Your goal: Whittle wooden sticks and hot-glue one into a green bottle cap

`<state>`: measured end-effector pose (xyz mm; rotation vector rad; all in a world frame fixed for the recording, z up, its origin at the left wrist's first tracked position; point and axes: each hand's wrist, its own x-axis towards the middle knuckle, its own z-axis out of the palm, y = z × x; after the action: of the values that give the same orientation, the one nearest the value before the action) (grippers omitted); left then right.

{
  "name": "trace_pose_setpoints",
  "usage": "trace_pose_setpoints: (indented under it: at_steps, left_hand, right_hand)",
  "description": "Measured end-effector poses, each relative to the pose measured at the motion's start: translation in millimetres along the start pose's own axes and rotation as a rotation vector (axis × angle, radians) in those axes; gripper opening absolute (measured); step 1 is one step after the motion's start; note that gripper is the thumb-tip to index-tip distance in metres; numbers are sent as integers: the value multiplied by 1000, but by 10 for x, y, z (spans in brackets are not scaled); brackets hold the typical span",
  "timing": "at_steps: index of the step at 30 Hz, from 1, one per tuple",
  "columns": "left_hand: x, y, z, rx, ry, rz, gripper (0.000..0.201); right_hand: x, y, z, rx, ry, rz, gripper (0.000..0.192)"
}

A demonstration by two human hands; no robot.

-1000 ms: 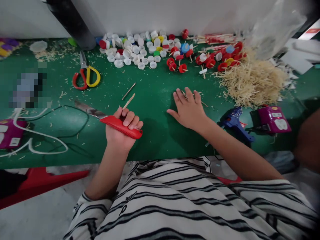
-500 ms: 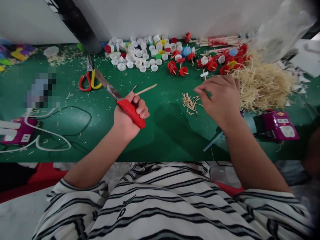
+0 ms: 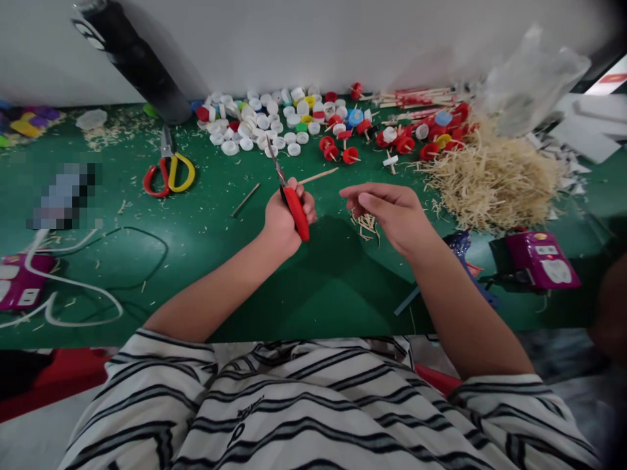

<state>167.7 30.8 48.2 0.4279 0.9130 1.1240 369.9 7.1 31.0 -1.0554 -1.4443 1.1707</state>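
purple power strip (image 3: 19, 287) with white cord at far left of green tabletop (image 3: 206, 222); red-and-yellow scissors (image 3: 165, 171) further in, loose stick (image 3: 245, 200) beside.

left hand (image 3: 284, 219) next, fingers closed round red handle of knife (image 3: 292, 199), blade pointing up and away toward heap of bottle caps (image 3: 264, 121); thin wooden stick (image 3: 318, 175) pinned in same grip, jutting right. wrist cocked, forearm slanting in from lower left.

right hand (image 3: 392, 209) just beside, raised off tabletop, fingers loosely curled, thumb and forefinger near each other; cannot tell whether pinching anything. small tuft of shavings (image 3: 367, 225) under it.

probably best to steady stick close to the blade, keep edge turned away from right fingertips, shave in short light strokes.

further right: big pile of wood slivers (image 3: 490, 183), blue glue gun (image 3: 460, 245), purple socket box (image 3: 541, 258).
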Motion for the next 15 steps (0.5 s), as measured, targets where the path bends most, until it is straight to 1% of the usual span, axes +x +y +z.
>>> trace_pose_setpoints:
  at_steps: [2,3,4,7,8,9,12,13,15]
  left_hand:
    - [68,-27,42,-20,55,30,45]
    - [96,-42,69,-37,89,53,43]
    - [118,-60,98,-55,124,78,41]
    - [139,-146,167,-100,218,144,36]
    - [132,-184,177,-104,230,164,34]
    - [121,-225,179,-105,229,186,33]
    - [74,-320,153,-81,134,246,32]
    - [59,-335,140,-69,100,261,33]
    - [36,-340,122,-40,52,290,35]
  right_hand:
    - [-6,16,1,12,-18,23,26]
    - [-9,30,14,-9,-31,27,31]
    - [-13,48,38,-47,-49,27,39]
    - [-24,136,182,-199,-143,7,74]
    - [-26,170,244,-244,-171,-17,80]
    - [-27,202,303,-285,-183,-51,79]
    - [-28,262,416,-361,-150,-151,61]
    - [-29,264,424,-359,-122,-153,57]
    - [-33,246,408,-305,-67,-113,55]
